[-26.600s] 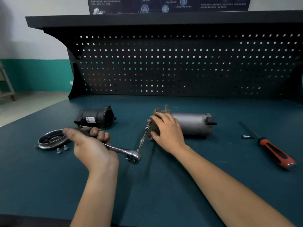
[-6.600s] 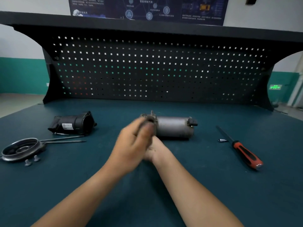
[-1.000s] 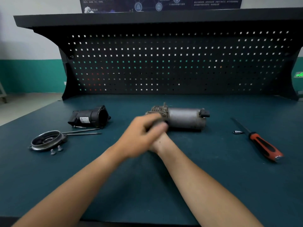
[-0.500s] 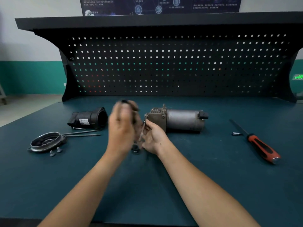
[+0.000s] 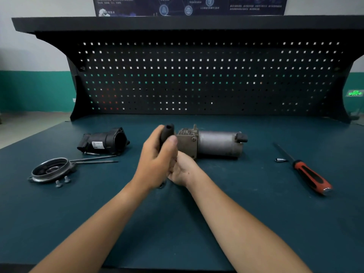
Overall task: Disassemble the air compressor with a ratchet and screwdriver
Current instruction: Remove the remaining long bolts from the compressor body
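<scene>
Gripping the ratchet (image 5: 167, 133) by its black handle in the left hand (image 5: 155, 164), just before the air compressor (image 5: 216, 143) lying mid-desk (image 5: 177, 223), with the right hand (image 5: 184, 169) tucked behind, fingers hidden and grasp impossible to tell, and the screwdriver (image 5: 311, 177) well apart rightward.

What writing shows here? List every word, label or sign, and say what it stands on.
Nothing can be quoted.
Poster above the shelf: white text lines, too small to read.
White label on the black housing: round emblem, print too blurred.
Green lit sign at far right: unreadable.
</scene>
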A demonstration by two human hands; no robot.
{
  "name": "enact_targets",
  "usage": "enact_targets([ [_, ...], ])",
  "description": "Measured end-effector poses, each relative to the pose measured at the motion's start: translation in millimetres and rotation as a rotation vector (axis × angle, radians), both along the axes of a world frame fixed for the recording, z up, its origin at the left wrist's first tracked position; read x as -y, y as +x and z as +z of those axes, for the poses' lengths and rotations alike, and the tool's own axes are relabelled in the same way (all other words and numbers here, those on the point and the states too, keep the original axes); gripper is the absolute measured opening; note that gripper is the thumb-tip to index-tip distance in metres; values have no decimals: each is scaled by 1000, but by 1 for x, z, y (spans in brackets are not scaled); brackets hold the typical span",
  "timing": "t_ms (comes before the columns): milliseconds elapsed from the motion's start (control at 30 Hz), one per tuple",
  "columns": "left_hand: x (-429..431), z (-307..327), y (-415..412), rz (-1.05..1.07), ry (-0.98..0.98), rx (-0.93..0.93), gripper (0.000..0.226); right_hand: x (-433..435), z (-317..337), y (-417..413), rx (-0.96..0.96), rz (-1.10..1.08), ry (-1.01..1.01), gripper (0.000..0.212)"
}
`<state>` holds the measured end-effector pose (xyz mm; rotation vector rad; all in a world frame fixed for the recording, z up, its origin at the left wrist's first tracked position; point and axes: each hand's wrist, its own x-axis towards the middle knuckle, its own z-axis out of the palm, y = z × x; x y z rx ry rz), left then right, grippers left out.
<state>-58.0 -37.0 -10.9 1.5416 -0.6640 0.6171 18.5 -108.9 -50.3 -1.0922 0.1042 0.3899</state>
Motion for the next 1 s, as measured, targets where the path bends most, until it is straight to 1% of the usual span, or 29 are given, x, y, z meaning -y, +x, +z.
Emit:
enact_targets([
  [133, -7, -3, 0, -24, -131, 20, 27, 7, 2, 5, -5, -56, -16, 27],
  [267, -15, 0, -2, -93, -304, -19, 26, 9, 1, 3, 11, -16, -44, 29],
  [333, -19, -1, -4, -113, -366, -33, 20, 11, 3, 2, 21, 6, -47, 29],
  [400, -23, -2, -5, -106, -395, -35, 17, 10, 3, 2, 33, 28, -69, 29],
  [533, -24, -3, -5, -67, -394, -19, 27, 5, 4, 1, 62, 26, -91, 29],
  [700, -23, -5, -5, -51, -395, -14, 26, 4, 3, 4, 78, 7, -87, 29],
  [767, -22, -4, -5, -25, -408, -17, 25, 5, 4, 3, 96, -3, -122, 30],
  [800, -21, -3, -5, -6, -423, -20, 23, 6, 6, 2, 113, -8, -174, 31],
  [833, -19, -1, -5, 6, -444, -25, 20, 7, 9, 0, 162, -31, -288, 33],
  [867, -17, 1, -4, 13, -463, -30, 17, 8, 11, -2, 250, -59, -450, 37],
  [900, -14, 3, -5, 21, -469, -30, 17, 10, 14, -4, 366, -116, -654, 42],
  [933, -12, 6, -5, 30, -461, -26, 18, 14, 17, -4, 505, -222, -889, 46],
  [967, -9, 8, -5, 39, -448, -23, 18, 21, 21, -3, 631, -359, -1075, 47],
  [1000, -7, 11, -5, 45, -438, -23, 18, 31, 28, -1, 724, -481, -1162, 45],
])
